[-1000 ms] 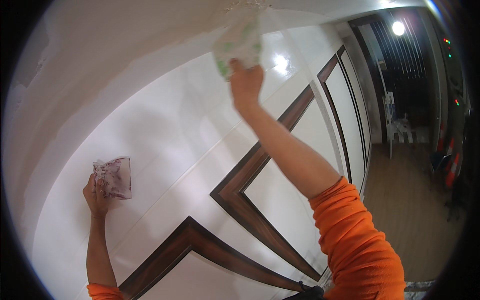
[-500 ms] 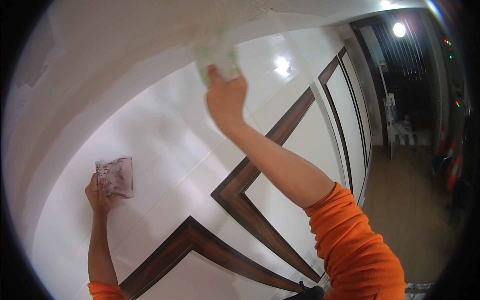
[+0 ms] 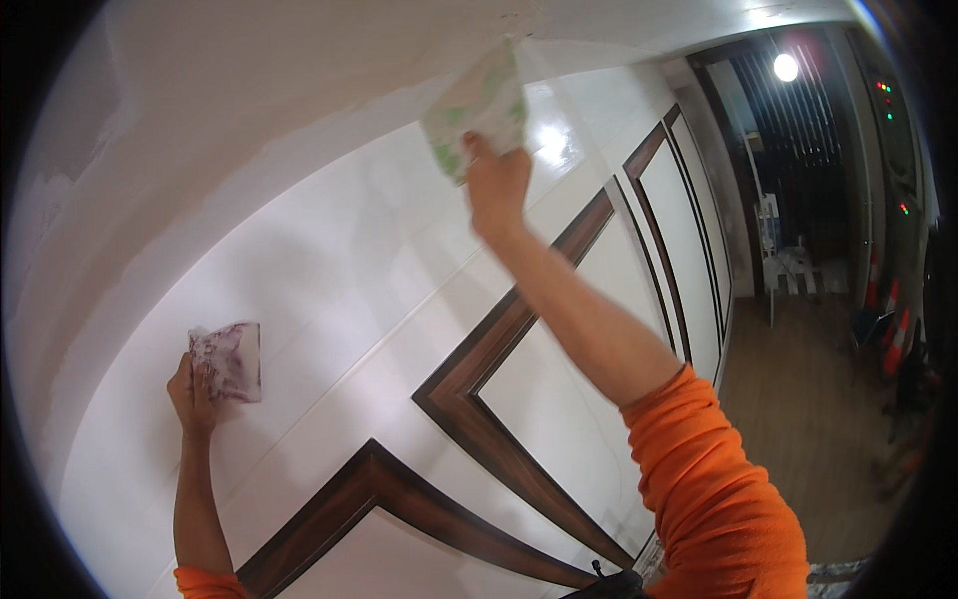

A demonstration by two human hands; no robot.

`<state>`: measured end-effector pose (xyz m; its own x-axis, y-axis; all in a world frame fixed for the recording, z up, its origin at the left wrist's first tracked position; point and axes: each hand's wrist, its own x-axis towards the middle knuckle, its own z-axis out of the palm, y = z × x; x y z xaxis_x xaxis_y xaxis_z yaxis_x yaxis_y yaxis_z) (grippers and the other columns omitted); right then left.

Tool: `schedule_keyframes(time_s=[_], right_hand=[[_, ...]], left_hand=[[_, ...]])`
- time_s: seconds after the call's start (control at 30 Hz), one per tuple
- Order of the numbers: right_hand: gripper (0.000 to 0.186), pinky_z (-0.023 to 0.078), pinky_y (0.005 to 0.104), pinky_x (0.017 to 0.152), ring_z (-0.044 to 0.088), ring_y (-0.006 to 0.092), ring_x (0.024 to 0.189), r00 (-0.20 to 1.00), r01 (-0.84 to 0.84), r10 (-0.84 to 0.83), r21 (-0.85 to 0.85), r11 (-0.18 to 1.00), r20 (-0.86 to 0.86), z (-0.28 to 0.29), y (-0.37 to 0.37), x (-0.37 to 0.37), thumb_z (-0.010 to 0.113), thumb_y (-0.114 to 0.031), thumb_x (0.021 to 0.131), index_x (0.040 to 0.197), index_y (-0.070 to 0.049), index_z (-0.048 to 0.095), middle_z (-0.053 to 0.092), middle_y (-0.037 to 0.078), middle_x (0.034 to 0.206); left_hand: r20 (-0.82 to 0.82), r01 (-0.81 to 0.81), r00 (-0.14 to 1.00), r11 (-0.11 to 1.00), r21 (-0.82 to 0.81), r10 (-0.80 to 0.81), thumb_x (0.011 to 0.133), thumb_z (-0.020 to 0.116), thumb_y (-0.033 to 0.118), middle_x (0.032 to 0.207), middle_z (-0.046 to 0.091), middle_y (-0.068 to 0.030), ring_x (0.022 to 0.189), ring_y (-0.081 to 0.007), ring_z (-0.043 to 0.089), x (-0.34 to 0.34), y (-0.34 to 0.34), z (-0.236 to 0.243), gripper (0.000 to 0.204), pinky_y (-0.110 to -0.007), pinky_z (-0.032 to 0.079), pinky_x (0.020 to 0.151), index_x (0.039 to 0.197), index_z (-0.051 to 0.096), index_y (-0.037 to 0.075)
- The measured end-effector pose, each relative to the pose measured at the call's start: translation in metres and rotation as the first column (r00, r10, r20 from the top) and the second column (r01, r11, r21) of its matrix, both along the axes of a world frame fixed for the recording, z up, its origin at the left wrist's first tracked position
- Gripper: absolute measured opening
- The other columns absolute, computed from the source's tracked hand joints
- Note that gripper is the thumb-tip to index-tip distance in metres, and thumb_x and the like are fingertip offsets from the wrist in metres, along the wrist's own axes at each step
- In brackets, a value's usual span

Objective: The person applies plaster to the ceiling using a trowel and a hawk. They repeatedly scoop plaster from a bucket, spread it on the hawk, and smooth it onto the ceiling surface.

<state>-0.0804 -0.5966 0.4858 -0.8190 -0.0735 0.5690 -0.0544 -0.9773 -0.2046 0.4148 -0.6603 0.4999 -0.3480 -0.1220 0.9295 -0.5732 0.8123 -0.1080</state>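
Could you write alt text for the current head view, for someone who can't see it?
A person's right hand raises a pale, green-patched sheet near the top of a white wall, while the left hand holds a pale, purple-marked sheet lower down. Dark brown trim crosses the wall; a floor stretches away at right.

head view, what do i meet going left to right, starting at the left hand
Left hand, purple-marked flat piece, green-patched flat piece in the right hand, right orange sleeve, traffic cones.
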Motion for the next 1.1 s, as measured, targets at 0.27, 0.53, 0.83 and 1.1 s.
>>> schedule_keyframes(time_s=[0.27,0.53,0.83,1.1], right_hand=[[0.034,0.047,0.0382,0.083,0.063,0.0294,0.096,0.962,0.249,-0.258,0.099,0.963,0.086,0.058,0.0,-0.068,0.06,-0.007,0.088,0.118,0.008,0.059,0.066,0.02,0.104],[0.03,0.047,0.0386,0.084,0.064,0.0297,0.095,0.997,0.045,-0.042,-0.047,0.998,0.064,0.003,-0.009,-0.029,0.061,-0.008,0.089,0.112,0.011,0.062,0.068,0.021,0.104],[0.025,0.046,0.0369,0.079,0.062,0.0242,0.087,0.988,-0.008,0.034,-0.175,0.985,0.148,0.057,0.016,-0.049,0.06,-0.006,0.085,0.104,0.009,0.063,0.067,0.015,0.096],[0.037,0.047,0.0425,0.089,0.062,0.0409,0.104,0.934,0.315,-0.328,-0.103,0.943,-0.141,0.015,0.044,0.104,0.056,0.0,0.089,0.126,0.006,0.055,0.064,0.027,0.108]], left_hand=[[-0.013,0.038,0.999,0.999,-0.021,-0.038,0.099,0.051,0.018,0.064,0.045,0.0012,0.059,-0.0072,0.037,-0.015,-0.006,0.002,0.025,-0.025,0.032,0.052,0.095,0.057,-0.007],[0.022,-0.068,0.997,0.998,-0.017,0.068,0.099,0.051,0.019,0.065,0.049,0.0005,0.06,-0.0086,0.04,-0.006,0.004,0.004,0.027,-0.026,0.034,0.053,0.096,0.058,-0.006],[0.022,0.012,1.0,0.997,-0.076,-0.01,0.098,0.052,0.017,0.063,0.048,-0.0017,0.059,-0.0093,0.039,-0.015,0.0,0.003,0.024,-0.029,0.035,0.052,0.097,0.058,-0.006],[0.045,0.004,0.999,0.998,-0.066,-0.001,0.096,0.053,0.013,0.06,0.041,0.0,0.056,-0.0086,0.034,-0.02,0.008,0.001,0.021,-0.027,0.028,0.049,0.096,0.058,-0.007]])
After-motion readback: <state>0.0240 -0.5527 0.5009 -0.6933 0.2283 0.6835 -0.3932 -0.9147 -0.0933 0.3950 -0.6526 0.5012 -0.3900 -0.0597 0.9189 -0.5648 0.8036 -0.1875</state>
